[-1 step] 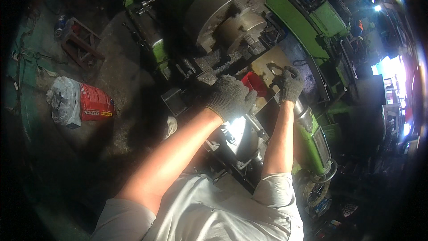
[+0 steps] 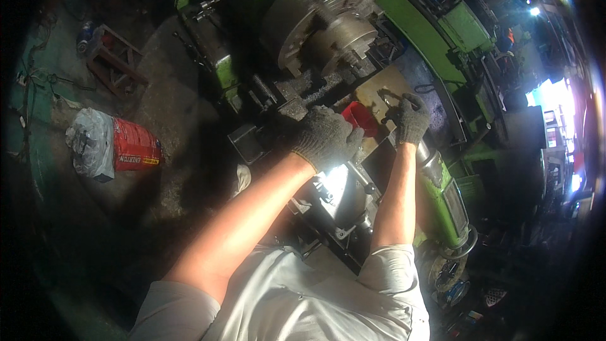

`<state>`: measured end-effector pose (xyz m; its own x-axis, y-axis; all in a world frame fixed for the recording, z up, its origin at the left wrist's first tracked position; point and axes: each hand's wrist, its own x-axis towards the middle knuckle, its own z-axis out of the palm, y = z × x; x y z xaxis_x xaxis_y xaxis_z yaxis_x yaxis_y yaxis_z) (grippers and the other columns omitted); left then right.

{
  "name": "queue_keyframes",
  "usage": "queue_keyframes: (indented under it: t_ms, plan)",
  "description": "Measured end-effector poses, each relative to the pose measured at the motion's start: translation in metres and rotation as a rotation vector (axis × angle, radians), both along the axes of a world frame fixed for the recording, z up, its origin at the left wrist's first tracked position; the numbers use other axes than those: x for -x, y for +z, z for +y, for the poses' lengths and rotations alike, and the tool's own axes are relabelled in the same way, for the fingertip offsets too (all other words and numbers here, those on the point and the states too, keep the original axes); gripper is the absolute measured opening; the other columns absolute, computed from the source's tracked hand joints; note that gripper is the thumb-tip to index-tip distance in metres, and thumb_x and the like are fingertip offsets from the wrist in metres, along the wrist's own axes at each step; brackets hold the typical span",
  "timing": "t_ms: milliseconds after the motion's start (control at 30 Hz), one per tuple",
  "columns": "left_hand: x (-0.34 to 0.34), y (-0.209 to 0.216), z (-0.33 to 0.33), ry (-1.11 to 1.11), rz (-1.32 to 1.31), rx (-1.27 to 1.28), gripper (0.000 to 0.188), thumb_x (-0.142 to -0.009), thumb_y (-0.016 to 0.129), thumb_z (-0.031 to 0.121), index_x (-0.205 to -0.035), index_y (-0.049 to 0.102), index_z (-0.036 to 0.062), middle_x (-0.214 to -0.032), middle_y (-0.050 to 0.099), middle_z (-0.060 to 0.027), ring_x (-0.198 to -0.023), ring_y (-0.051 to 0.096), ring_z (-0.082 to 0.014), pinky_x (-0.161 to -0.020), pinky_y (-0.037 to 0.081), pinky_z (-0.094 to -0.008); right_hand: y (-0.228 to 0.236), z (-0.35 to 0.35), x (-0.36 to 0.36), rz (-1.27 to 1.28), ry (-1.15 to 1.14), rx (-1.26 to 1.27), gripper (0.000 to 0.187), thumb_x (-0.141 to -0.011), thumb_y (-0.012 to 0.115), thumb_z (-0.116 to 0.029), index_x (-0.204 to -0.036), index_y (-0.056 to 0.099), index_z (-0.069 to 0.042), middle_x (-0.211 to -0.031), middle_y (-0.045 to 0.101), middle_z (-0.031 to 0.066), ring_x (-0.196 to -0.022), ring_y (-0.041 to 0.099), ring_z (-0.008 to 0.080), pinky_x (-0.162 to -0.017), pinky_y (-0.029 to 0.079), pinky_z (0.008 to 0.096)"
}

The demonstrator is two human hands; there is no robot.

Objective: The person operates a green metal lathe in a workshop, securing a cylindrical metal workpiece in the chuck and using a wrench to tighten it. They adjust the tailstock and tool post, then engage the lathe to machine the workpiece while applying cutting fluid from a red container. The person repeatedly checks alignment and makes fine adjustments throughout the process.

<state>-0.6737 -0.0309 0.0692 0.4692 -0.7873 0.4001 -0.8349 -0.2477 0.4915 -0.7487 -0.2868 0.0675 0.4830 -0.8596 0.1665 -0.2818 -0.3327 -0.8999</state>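
Both my hands wear dark knit gloves over the lathe's carriage. My left hand [image 2: 325, 136] is closed, knuckles up, left of a red cup-like container [image 2: 360, 119]; the fingers hide what they grip, if anything. On the container's right, my right hand [image 2: 413, 119] is closed beside a small curved metal piece [image 2: 389, 96]; I cannot make out what lies inside its fingers. The container rests on or just over a tan flat plate [image 2: 385, 85]. Beyond the hands sits the big round chuck [image 2: 284, 31], with a stepped metal part [image 2: 341, 41] at its front.
The green lathe bed [image 2: 416, 25] runs toward the far right. Metal chips [image 2: 322, 93] lie under the chuck. Levers [image 2: 366, 186] and a handwheel [image 2: 445, 271] stand nearer me. On the floor at left are a red and grey sack [image 2: 136, 145] and a brown metal frame [image 2: 117, 63].
The chuck and the part at its front look slightly turned. My hands and the red container have not visibly moved.
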Motion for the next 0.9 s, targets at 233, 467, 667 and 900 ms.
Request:
queue_keyframes:
  t_ms: [233,467,667,900]
  plan:
    - [-0.006,0.007,-0.001,0.021,0.048,0.032,0.039,-0.097,0.06,0.033,-0.074,0.072,0.0044,-0.073,0.068,-0.0219,-0.074,0.067,-0.0412,-0.075,0.049,-0.0574,0.006,0.006,-0.007,0.024,-0.015,0.068,0.022,-0.093,0.065,-0.009,-0.109,0.074,0.002,-0.089,0.078,0.0147,-0.066,0.075,0.0198,-0.06,0.059,0.0336]
    - [-0.002,0.008,-0.005,0.015,0.074,0.073,0.039,-0.096,0.061,0.03,-0.069,0.069,0.0038,-0.07,0.066,-0.0207,-0.072,0.066,-0.0409,-0.072,0.049,-0.0563,0.01,0.003,-0.002,-0.184,-0.11,-0.118,0.022,-0.096,0.063,-0.013,-0.108,0.075,0.001,-0.087,0.077,0.0135,-0.064,0.072,0.0185,-0.054,0.056,0.0315]
    - [-0.006,0.011,-0.004,0.064,-0.037,0.17,0.049,-0.096,0.054,0.034,-0.062,0.069,0.0021,-0.066,0.066,-0.0233,-0.067,0.066,-0.0455,-0.073,0.052,-0.0574,0.025,0.01,-0.048,-0.163,-0.016,-0.353,0.024,-0.097,0.066,-0.021,-0.108,0.073,-0.001,-0.078,0.073,0.0114,-0.061,0.069,0.0177,-0.049,0.054,0.0318]
    - [-0.007,0.007,-0.007,-0.018,-0.138,0.016,0.032,-0.098,0.056,0.026,-0.074,0.066,0.0065,-0.071,0.065,-0.0186,-0.071,0.064,-0.0414,-0.07,0.049,-0.0554,-0.03,-0.045,-0.091,0.369,0.093,0.081,0.026,-0.088,0.07,-0.027,-0.091,0.081,-0.004,-0.082,0.077,0.0145,-0.067,0.075,0.0256,-0.059,0.058,0.04]
